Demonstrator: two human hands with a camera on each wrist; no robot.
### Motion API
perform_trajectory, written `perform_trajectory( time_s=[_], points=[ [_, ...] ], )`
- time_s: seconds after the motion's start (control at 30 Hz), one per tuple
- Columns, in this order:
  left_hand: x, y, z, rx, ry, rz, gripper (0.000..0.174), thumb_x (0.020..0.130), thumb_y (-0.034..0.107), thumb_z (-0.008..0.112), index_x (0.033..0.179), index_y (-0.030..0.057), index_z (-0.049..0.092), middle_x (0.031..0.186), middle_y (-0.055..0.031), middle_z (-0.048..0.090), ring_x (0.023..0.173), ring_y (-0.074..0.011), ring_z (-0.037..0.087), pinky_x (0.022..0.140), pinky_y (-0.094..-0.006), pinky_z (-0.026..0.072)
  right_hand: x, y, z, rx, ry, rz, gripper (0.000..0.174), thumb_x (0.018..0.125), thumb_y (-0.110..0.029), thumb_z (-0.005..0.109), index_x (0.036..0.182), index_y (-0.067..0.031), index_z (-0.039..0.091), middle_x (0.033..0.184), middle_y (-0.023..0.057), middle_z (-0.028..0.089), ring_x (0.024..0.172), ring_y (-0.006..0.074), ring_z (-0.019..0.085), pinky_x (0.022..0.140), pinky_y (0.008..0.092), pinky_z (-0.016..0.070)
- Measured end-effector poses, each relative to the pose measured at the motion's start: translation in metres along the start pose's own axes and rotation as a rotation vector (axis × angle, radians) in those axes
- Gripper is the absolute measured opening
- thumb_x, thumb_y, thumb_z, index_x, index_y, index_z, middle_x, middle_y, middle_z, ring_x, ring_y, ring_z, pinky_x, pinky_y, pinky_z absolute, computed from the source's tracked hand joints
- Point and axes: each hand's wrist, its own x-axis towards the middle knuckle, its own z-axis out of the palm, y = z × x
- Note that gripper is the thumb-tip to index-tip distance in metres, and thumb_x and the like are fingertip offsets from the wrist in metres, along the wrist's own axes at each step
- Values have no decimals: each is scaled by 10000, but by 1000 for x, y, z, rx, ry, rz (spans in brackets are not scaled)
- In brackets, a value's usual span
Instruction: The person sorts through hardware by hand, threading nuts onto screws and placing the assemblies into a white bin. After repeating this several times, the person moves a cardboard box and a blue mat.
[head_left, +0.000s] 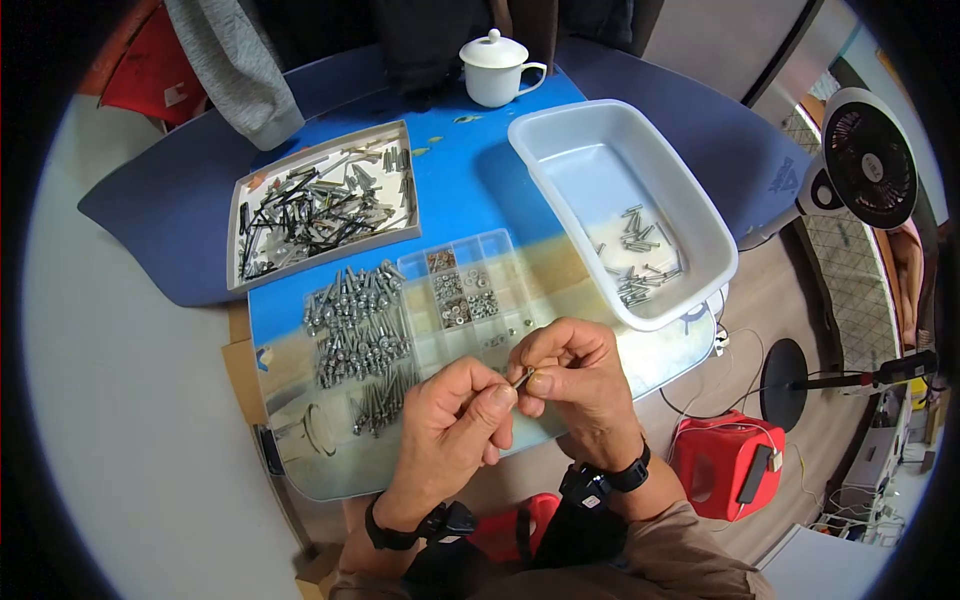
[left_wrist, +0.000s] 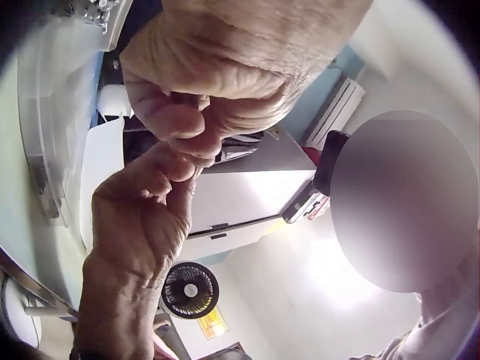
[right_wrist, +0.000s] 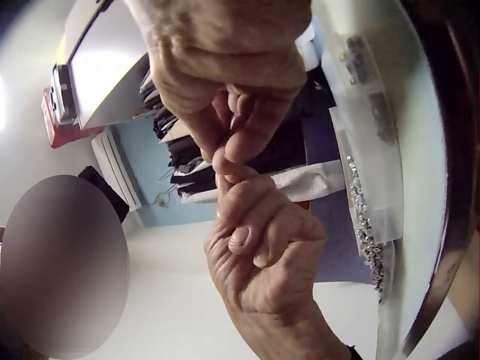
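Close over the table's near side, both hands meet fingertip to fingertip around a small metal screw (head_left: pixel 522 378). The left hand (head_left: pixel 455 425) pinches one end between thumb and forefinger. At the other end, the thumb and forefinger of the right hand (head_left: pixel 580 385) hold it near a shiny ring-like part. Fingers hide most of the piece, and both wrist views show only the joined fingertips of the left hand (left_wrist: pixel 225 67) and right hand (left_wrist: pixel 139 225). Just beyond them lies a clear divided box (head_left: pixel 510 262) with nuts and washers. Piled bolts (head_left: pixel 355 300) lie left of it.
A white plastic tub (head_left: pixel 625 120) at the right holds scattered screws (head_left: pixel 637 235). At the back left, a shallow cardboard tray (head_left: pixel 325 250) carries mixed hardware. A lidded white mug (head_left: pixel 493 75) stands at the far edge; a fan (head_left: pixel 868 160) stands off to the right.
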Motion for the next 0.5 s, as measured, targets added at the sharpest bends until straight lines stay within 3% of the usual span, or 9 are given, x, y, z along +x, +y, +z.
perform_trajectory(
  time_s=[0.3, 0.5],
  points=[
    [-8, -3, -18, 16, -4, -9, 211, 1002, 207, 590, 866, 46, 598, 632, 8, 584, 514, -30, 490, 461, -183, 378, -2, 4, 13, -182, -29, 81, 119, 857, -41, 733, 963, 13, 724, 812, 30, 682, 658, 58, 599, 587, 194, 472],
    [-15, -5, -33, -73, -29, -1, 217, 996, 221, 607, 865, 47, 603, 635, 6, 582, 518, -27, 477, 461, -180, 371, 0, 16, 26, -302, -106, -15, 128, 844, -13, 732, 964, 29, 717, 822, 30, 674, 637, 48, 574, 576, 185, 457]
  ],
)
